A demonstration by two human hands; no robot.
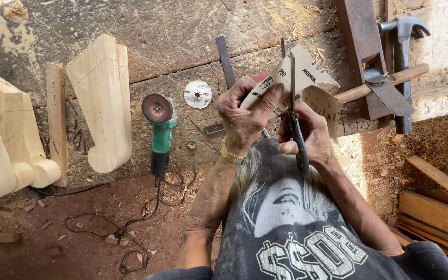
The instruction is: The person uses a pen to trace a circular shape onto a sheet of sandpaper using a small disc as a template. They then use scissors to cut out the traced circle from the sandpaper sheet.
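My left hand (246,116) pinches a sheet of tan sandpaper (307,75), holding it up over the workbench edge. My right hand (312,135) grips a pair of dark scissors (292,111) whose blades point away from me and bite into the sandpaper's middle. A gold watch band sits on my left wrist. Part of the sheet hangs down behind my right hand.
A green angle grinder (160,129) lies on the bench (172,31) with its cord trailing to the dirt floor. A white round disc (197,94), a metal square (225,62), a hammer (403,36), a wooden plane (364,57) and cut wooden shapes (105,98) surround it. Planks (436,202) lie at right.
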